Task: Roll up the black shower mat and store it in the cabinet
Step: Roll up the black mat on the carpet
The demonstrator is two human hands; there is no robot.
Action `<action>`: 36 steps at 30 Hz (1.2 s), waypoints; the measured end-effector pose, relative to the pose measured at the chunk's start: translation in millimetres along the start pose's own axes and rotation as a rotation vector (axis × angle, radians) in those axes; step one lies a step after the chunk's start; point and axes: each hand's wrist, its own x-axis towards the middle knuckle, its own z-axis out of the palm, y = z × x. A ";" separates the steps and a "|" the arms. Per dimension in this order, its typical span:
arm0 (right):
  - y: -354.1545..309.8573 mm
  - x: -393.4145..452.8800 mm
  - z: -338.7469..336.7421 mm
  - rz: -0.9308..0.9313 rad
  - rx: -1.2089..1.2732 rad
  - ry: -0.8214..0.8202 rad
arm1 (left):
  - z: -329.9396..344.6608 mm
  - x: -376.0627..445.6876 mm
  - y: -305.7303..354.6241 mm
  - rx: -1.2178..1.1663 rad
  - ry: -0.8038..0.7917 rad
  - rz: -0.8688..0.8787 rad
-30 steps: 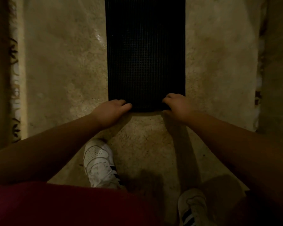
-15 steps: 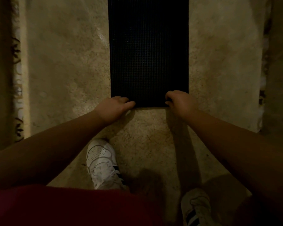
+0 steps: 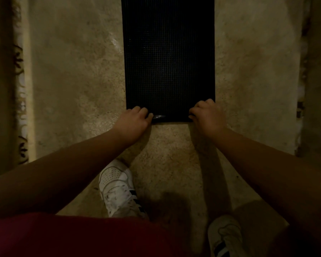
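Observation:
A black shower mat (image 3: 168, 58) with a fine grid texture lies lengthwise on the beige stone floor, running out of view at the top. Its near edge is curled over into a thin roll. My left hand (image 3: 133, 120) grips the near left corner of that roll, fingers curled over it. My right hand (image 3: 208, 115) grips the near right corner the same way. The cabinet is not in view.
The speckled floor (image 3: 78, 80) spreads on both sides of the mat. A patterned border (image 3: 19, 89) runs along the left, a darker edge (image 3: 302, 80) along the right. My two white shoes (image 3: 117, 188) stand just behind the mat's near edge.
The mat's near edge and both hands have moved a little farther from me, as the edge curls over into a thin roll.

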 end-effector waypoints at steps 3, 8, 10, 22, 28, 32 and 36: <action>-1.6 -1.4 2.0 -0.040 -0.074 -0.029 | 0.4 -1.3 4.7 0.066 -0.001 0.011; -4.1 -7.1 5.7 -0.080 -0.082 -0.053 | -0.8 8.7 1.5 0.077 -0.059 -0.007; -3.6 -12.3 7.7 -0.091 -0.058 -0.053 | -3.7 11.0 -1.1 0.089 -0.093 0.010; -1.8 -7.5 1.1 -0.127 -0.178 -0.096 | -2.5 12.7 -2.3 -0.025 -0.122 -0.025; 2.4 5.5 -9.4 -0.104 -0.142 -0.218 | -8.0 20.2 -3.8 -0.061 -0.137 -0.068; 5.9 10.5 -15.7 -0.091 -0.066 -0.324 | -11.3 24.6 -12.4 -0.101 -0.184 -0.048; 7.2 21.3 -21.1 -0.040 0.059 -0.413 | -15.8 29.1 -19.4 -0.165 -0.202 -0.017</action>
